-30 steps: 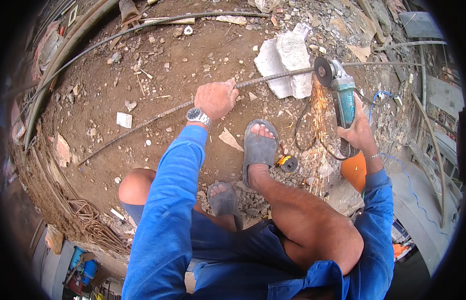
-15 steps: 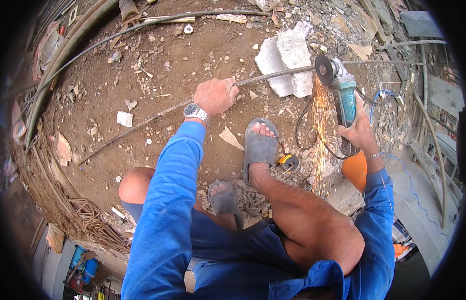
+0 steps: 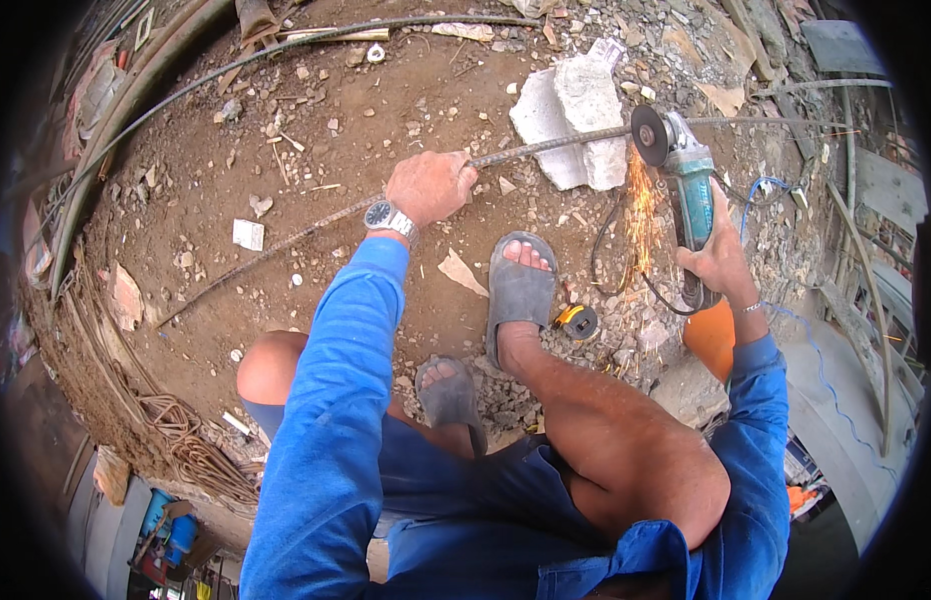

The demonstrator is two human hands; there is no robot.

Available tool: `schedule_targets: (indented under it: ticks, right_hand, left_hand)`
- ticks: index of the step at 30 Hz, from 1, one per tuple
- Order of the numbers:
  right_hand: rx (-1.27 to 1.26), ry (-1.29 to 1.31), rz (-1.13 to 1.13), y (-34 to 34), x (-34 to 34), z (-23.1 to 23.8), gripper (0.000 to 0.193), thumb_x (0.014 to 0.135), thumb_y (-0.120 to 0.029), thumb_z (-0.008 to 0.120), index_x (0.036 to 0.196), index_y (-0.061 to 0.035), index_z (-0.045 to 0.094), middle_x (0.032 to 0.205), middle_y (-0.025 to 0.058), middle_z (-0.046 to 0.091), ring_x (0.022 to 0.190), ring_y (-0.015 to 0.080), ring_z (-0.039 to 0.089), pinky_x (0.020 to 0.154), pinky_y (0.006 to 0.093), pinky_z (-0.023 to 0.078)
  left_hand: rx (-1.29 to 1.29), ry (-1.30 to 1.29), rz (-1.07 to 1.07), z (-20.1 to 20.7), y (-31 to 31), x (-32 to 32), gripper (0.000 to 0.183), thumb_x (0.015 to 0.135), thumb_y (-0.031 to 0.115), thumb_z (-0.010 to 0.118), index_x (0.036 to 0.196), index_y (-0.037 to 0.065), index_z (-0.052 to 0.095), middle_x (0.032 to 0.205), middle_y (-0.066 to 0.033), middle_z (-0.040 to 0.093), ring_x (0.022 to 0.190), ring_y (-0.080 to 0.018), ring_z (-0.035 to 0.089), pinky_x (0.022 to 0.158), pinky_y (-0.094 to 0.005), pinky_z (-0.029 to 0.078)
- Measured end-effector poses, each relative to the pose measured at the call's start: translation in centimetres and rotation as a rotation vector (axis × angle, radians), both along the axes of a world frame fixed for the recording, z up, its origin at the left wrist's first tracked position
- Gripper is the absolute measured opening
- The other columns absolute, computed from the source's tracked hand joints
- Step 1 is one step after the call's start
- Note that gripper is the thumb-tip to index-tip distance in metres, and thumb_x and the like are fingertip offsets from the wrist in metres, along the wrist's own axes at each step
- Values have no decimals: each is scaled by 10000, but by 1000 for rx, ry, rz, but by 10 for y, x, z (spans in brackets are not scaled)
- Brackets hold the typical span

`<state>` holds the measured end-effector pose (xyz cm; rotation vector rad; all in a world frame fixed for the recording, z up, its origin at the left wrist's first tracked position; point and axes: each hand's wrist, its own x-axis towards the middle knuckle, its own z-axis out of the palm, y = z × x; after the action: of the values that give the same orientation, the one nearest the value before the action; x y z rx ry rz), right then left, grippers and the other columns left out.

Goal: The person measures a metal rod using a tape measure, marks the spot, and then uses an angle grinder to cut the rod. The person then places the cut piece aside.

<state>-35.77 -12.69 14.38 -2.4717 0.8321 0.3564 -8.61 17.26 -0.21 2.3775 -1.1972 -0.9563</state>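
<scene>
My left hand point(image 3: 430, 190), with a watch at the wrist, is wrapped round a long ribbed steel bar point(image 3: 546, 150). The bar slants from the dirt at lower left, across a broken white concrete block point(image 3: 571, 115), toward the right. In my right hand point(image 3: 721, 255) is a teal angle grinder point(image 3: 696, 195), gripped by its body. Its dark disc point(image 3: 650, 135) meets the bar just right of the block. Orange sparks point(image 3: 643, 210) spray down from there toward the ground. The exact contact point is hidden behind the disc.
A yellow and black tape measure point(image 3: 577, 321) lies beside my right sandal point(image 3: 522, 285). The grinder's black cord point(image 3: 598, 260) loops nearby. A blue wire point(image 3: 826, 360) runs along the right. Coiled rope point(image 3: 196, 445) sits at lower left, and another long bar point(image 3: 216, 75) curves across the back.
The spark stream is shorter and thinner lower down. The grinder has shifted very slightly right and down along the bar. My left hand keeps its hold, barely moved.
</scene>
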Motion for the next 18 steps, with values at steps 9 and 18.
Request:
schedule_targets:
  ticks: [9,18]
  right_hand:
    - [21,10,-28,-2,0,-3,1110,600,-156,736,1541,45,182,1381,306,505,1268,425,532,1087,411,423]
    - [38,34,-44,1,4,3,1107,595,-148,733,1539,46,189,1381,303,502,1268,415,532,1087,404,421]
  left_hand:
    - [-46,-31,40,0,3,-5,295,964,361,498,1009,119,662,886,-181,707,842,-410,672,749,-541,521]
    - [-10,-43,40,6,2,-7,298,951,376,541,1041,120,667,875,-178,718,842,-391,692,754,-531,536]
